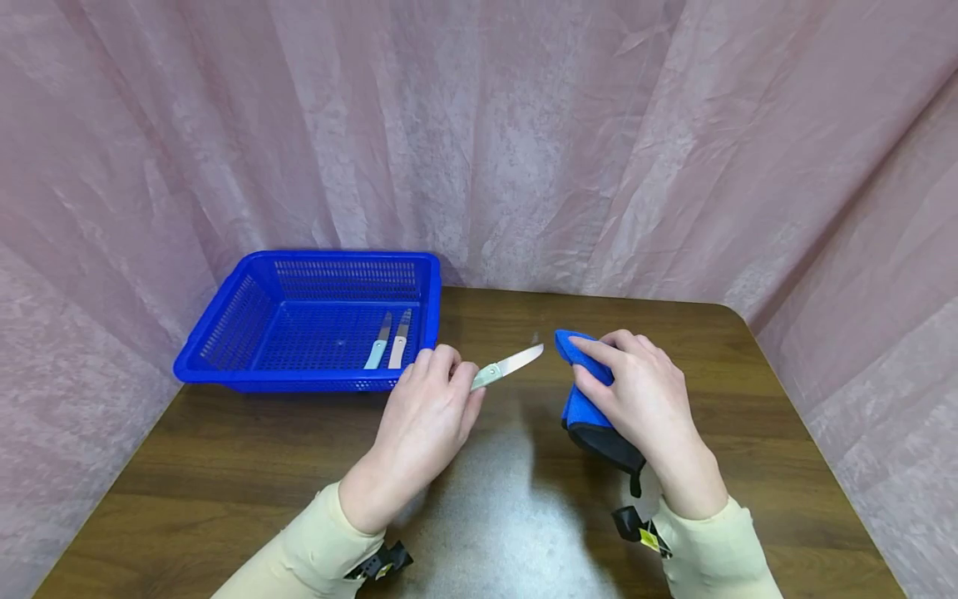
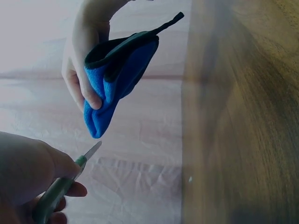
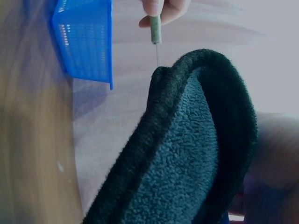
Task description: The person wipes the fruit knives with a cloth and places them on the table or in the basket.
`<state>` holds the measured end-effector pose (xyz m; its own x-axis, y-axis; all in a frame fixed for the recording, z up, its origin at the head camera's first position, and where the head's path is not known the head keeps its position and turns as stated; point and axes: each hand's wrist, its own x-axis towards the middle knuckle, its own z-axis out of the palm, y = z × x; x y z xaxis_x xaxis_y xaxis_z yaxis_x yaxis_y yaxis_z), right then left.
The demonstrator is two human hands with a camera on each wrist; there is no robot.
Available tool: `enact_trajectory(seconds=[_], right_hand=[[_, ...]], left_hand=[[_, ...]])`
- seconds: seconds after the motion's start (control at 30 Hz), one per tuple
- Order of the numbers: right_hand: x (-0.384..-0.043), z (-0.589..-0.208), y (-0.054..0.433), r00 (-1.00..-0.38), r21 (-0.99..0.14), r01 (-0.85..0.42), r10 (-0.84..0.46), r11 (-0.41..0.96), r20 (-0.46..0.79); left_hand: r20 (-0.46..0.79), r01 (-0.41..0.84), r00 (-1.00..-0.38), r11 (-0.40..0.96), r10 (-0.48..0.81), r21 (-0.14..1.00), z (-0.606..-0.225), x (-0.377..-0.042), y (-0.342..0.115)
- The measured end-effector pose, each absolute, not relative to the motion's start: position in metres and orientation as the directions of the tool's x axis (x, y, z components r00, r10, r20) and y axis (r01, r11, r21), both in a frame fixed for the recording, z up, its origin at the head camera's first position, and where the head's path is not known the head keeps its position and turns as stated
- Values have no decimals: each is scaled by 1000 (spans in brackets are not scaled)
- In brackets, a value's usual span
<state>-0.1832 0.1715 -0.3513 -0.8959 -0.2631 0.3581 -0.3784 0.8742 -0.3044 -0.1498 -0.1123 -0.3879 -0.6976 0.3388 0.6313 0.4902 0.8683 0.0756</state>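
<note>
My left hand (image 1: 430, 424) grips a small knife (image 1: 516, 361) by its pale green handle, the bare blade pointing right and slightly away from me. In my right hand (image 1: 647, 391) is a folded blue cloth (image 1: 584, 408) with a black edge and a hanging loop, pinched between thumb and fingers. The knife's tip stands a short way left of the cloth in the head view. From the left wrist, the blade (image 2: 93, 148) shows just below the cloth's folded end (image 2: 97, 130). The right wrist view shows the cloth's dark-rimmed opening (image 3: 187, 140) up close.
A blue plastic basket (image 1: 307, 376) stands at the back left of the wooden table (image 1: 247, 466). Inside it, at the right, lie a knife with a light blue handle (image 1: 376, 353) and one with a pink handle (image 1: 397, 351). A pink curtain (image 1: 479, 150) hangs behind the table.
</note>
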Motion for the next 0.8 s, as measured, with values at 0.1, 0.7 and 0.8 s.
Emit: enact_trajectory(seconds=[0.1, 0.7, 0.8], right_hand=[[-181, -352, 174, -902, -304, -367, -257, 879, 346], [-185, -369, 181, -897, -274, -381, -282, 883, 340], [-186, -372, 182, -901, -274, -379, -285, 884, 327]], left_hand=[[650, 480, -690, 873, 318, 82, -387, -150, -113], [705, 468, -635, 883, 314, 28, -384, -155, -127], [714, 460, -625, 888, 315, 10, -382, -157, -133]])
